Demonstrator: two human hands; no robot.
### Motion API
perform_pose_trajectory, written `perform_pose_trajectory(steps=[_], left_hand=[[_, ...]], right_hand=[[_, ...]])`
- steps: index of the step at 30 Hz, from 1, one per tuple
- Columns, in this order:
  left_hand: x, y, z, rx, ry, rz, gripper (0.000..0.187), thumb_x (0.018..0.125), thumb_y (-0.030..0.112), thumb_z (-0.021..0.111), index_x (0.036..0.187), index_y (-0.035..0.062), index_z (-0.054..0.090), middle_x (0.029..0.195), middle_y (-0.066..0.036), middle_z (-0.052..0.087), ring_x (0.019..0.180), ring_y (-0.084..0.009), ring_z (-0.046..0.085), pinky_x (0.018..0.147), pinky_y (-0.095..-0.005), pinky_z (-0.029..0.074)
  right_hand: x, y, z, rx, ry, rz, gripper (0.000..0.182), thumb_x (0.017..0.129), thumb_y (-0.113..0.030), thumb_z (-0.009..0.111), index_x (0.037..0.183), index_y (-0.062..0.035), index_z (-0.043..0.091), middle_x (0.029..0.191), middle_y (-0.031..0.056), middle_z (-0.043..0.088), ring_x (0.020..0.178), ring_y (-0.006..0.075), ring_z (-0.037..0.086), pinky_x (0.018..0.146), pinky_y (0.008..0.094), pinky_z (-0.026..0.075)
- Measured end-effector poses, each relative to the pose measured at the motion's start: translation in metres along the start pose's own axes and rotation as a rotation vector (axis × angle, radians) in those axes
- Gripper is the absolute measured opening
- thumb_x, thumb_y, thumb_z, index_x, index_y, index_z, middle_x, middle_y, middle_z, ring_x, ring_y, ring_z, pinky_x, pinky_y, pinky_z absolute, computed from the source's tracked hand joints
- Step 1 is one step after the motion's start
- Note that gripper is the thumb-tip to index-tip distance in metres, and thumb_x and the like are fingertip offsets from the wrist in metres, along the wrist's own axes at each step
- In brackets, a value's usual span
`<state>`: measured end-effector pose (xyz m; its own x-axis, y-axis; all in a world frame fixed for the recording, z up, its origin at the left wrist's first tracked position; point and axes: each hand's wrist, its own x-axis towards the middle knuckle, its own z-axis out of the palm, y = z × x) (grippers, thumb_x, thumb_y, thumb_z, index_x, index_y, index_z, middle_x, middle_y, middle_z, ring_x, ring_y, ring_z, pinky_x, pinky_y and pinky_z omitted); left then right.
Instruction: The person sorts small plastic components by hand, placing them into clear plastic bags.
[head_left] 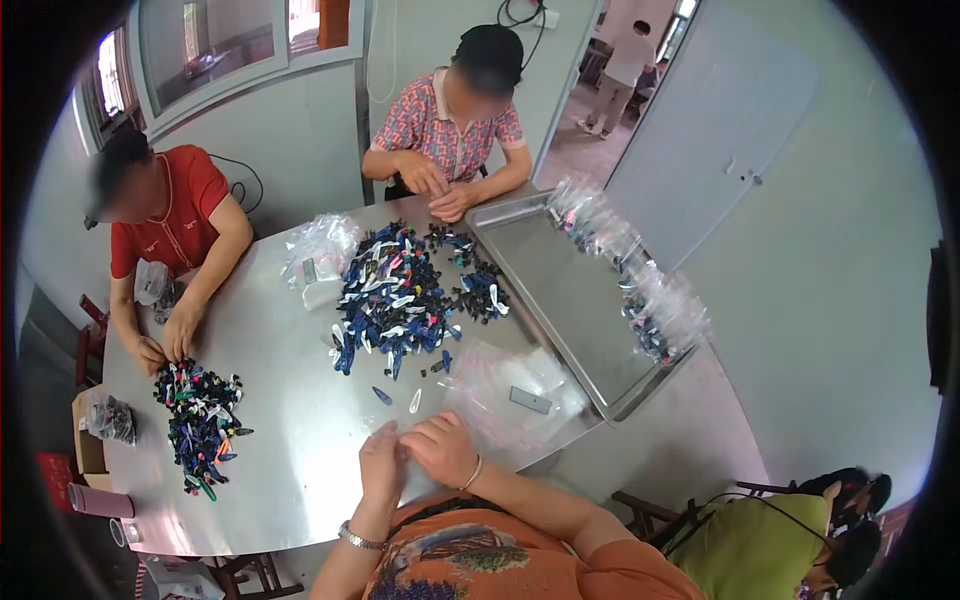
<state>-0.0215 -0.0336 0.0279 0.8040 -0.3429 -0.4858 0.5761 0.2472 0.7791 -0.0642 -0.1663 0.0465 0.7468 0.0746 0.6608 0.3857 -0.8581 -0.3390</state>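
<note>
My left hand and my right hand meet over the near edge of the metal table, fingers closed and drawn together. Whatever they pinch is too small or hidden to make out. Just beyond them lie a blue hair clip and a white hair clip, both apart from my fingers. A big heap of mostly blue, black and white hair clips sits farther off. Right of my hands is a stack of clear plastic bags with a grey block on it.
A metal tray on the right holds filled bags along its far side. Two people sit across the table, one working at another clip pile. More plastic bags lie beyond the heap. A pink cup stands at the left edge.
</note>
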Motion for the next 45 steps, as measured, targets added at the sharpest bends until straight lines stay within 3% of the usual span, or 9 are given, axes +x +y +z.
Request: perform_pose_trajectory(steps=[5, 12, 18, 21, 25, 29, 37, 40, 45], left_hand=[[-0.018, 0.019, 0.01, -0.285, -0.095, -0.246, 0.033, 0.095, 0.029, 0.042, 0.11, 0.0023, 0.055, 0.087, -0.008, 0.063, 0.072, -0.0175, 0.06, 0.067, -0.0303, 0.051], [-0.015, 0.003, -0.006, -0.131, -0.244, -0.176, 0.047, 0.094, 0.044, 0.043, 0.124, 0.007, 0.044, 0.102, -0.012, 0.062, 0.088, -0.0208, 0.061, 0.075, -0.0338, 0.05], [-0.011, 0.022, -0.007, -0.532, -0.281, -0.251, 0.067, 0.091, 0.053, 0.045, 0.143, 0.0175, 0.021, 0.138, -0.018, 0.034, 0.113, -0.0316, 0.048, 0.089, -0.0448, 0.045], [-0.004, 0.017, -0.013, -0.304, -0.251, -0.135, 0.07, 0.09, 0.051, 0.048, 0.145, 0.0214, 0.017, 0.136, -0.016, 0.035, 0.117, -0.0322, 0.044, 0.093, -0.0473, 0.041], [0.005, 0.001, -0.014, -0.4, -0.149, -0.147, 0.052, 0.088, 0.042, 0.054, 0.133, 0.0207, 0.038, 0.127, -0.013, 0.041, 0.114, -0.0332, 0.044, 0.092, -0.049, 0.04], [0.015, -0.007, -0.026, -0.624, -0.069, -0.206, 0.05, 0.089, 0.04, 0.053, 0.133, 0.0231, 0.039, 0.132, -0.012, 0.039, 0.114, -0.0314, 0.045, 0.087, -0.0458, 0.043], [0.001, -0.005, -0.013, -0.45, -0.054, -0.113, 0.035, 0.087, 0.04, 0.056, 0.11, 0.0144, 0.049, 0.114, -0.012, 0.052, 0.103, -0.0303, 0.053, 0.086, -0.0483, 0.044], [0.029, -0.031, -0.045, -0.63, -0.049, -0.251, 0.041, 0.09, 0.028, 0.053, 0.128, 0.0193, 0.041, 0.112, -0.009, 0.05, 0.1, -0.0255, 0.051, 0.082, -0.0423, 0.046], [0.008, -0.012, -0.026, -0.57, -0.063, -0.19, 0.036, 0.09, 0.027, 0.054, 0.121, 0.0158, 0.044, 0.108, -0.008, 0.052, 0.097, -0.0239, 0.052, 0.082, -0.0411, 0.047]], right_hand=[[-0.003, 0.001, 0.005, -0.002, -0.051, 0.003, 0.017, 0.07, -0.013, 0.061, 0.087, -0.0138, 0.063, 0.086, -0.0004, 0.06, 0.081, 0.0188, 0.057, 0.077, 0.0344, 0.041], [-0.013, -0.002, 0.018, -0.035, -0.102, 0.298, 0.023, 0.073, -0.02, 0.061, 0.094, -0.0121, 0.06, 0.093, 0.0011, 0.059, 0.09, 0.0199, 0.055, 0.079, 0.0363, 0.039], [-0.015, -0.004, 0.015, 0.147, -0.048, 0.18, 0.021, 0.073, -0.018, 0.062, 0.093, -0.0132, 0.061, 0.091, 0.0012, 0.059, 0.089, 0.0207, 0.056, 0.078, 0.0361, 0.04], [-0.014, -0.008, 0.018, 0.155, -0.095, 0.11, 0.019, 0.072, -0.017, 0.062, 0.091, -0.0129, 0.061, 0.088, 0.0011, 0.059, 0.087, 0.0203, 0.056, 0.077, 0.0356, 0.041], [-0.012, -0.009, 0.017, 0.072, -0.124, 0.064, 0.018, 0.071, -0.015, 0.061, 0.089, -0.0126, 0.06, 0.087, 0.0018, 0.059, 0.084, 0.0202, 0.057, 0.076, 0.035, 0.042], [-0.012, -0.008, 0.019, 0.16, -0.067, 0.055, 0.016, 0.071, -0.015, 0.06, 0.087, -0.0117, 0.06, 0.086, 0.0027, 0.059, 0.082, 0.0215, 0.057, 0.075, 0.0357, 0.044], [-0.009, -0.01, 0.018, 0.128, -0.167, -0.005, 0.014, 0.073, -0.013, 0.058, 0.087, -0.0114, 0.06, 0.084, 0.0024, 0.058, 0.079, 0.0211, 0.057, 0.073, 0.0347, 0.044], [-0.01, -0.011, 0.019, 0.079, -0.156, 0.004, 0.014, 0.073, -0.013, 0.058, 0.087, -0.0118, 0.06, 0.084, 0.0018, 0.058, 0.078, 0.0199, 0.057, 0.073, 0.0335, 0.042], [-0.008, -0.014, 0.016, 0.092, -0.117, 0.05, 0.014, 0.074, -0.015, 0.057, 0.088, -0.0126, 0.06, 0.084, 0.0009, 0.057, 0.078, 0.0184, 0.057, 0.073, 0.0334, 0.04]])
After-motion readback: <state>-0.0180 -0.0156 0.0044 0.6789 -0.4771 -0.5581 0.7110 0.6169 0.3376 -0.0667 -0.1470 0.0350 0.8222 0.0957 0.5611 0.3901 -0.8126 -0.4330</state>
